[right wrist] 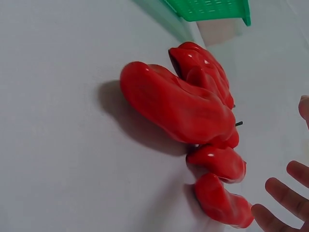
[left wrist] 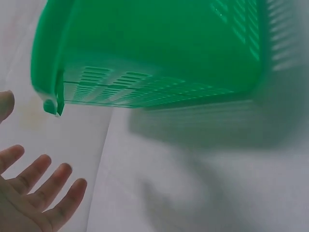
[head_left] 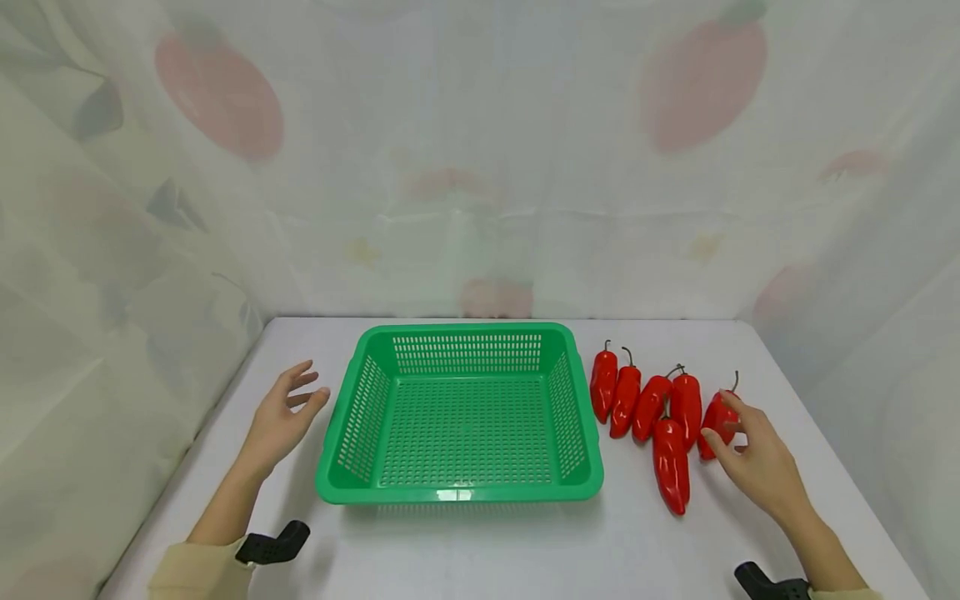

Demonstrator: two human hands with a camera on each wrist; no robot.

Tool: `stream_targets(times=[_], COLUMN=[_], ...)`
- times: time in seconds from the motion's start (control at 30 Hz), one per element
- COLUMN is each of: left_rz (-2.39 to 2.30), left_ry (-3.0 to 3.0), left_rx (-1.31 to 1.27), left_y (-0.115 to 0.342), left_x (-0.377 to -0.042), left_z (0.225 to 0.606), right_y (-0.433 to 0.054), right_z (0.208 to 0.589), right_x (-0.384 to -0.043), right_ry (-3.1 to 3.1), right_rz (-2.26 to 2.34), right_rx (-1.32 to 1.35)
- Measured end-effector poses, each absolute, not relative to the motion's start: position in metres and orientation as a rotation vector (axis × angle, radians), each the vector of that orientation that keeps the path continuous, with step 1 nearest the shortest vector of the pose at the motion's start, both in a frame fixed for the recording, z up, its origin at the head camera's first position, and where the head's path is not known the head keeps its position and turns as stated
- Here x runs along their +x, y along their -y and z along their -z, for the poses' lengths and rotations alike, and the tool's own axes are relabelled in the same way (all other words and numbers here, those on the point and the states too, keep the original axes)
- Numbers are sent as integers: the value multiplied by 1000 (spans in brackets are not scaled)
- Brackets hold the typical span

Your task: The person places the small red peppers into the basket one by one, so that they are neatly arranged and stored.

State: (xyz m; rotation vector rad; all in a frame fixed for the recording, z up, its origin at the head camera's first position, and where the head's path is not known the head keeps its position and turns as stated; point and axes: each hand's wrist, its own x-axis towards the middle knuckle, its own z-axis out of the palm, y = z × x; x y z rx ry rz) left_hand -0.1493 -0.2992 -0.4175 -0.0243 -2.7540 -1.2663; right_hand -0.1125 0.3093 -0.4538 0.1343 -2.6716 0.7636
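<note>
A green plastic basket (head_left: 525, 492) with slotted sides stands on the white table, with nothing in it. To its right lie several glossy red peppers with dark stems; the front one (head_left: 670, 467) points toward the table's near edge. My right hand (head_left: 763, 462) is over the rightmost pepper (head_left: 714, 417), thumb and fingers apart around it; contact cannot be told. In the right wrist view, spread fingertips (right wrist: 285, 193) are beside a pepper (right wrist: 222, 203). My left hand (head_left: 279, 421) hovers left of the basket, fingers loosely bent and holding nothing.
A pale curtain (head_left: 585, 183) printed with fruit hangs behind the table and along both sides. Black wrist mounts (head_left: 273, 543) sit on both forearms. The basket's high left wall (left wrist: 159, 43) rises close to the left hand.
</note>
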Motion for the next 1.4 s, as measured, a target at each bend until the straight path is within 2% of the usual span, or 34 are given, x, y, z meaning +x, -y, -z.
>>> stream_targets(times=[0.53, 0.73, 1.17, 1.4], left_rz=[1511, 1625, 1587, 1648], left_ry=[2787, 2738, 2888, 2889], left_rx=[-1, -56, 185, 207], left_y=[301, 310, 292, 289], left_x=[-163, -173, -174, -175], left_z=[421, 434, 420, 421], right_y=[-296, -291, -280, -274], right_z=[470, 474, 484, 488], right_x=[-103, -99, -92, -90], right_ry=[2661, 2715, 2816, 2854], right_rz=[-818, -855, -928, -993], right_rx=[42, 6, -162, -280])
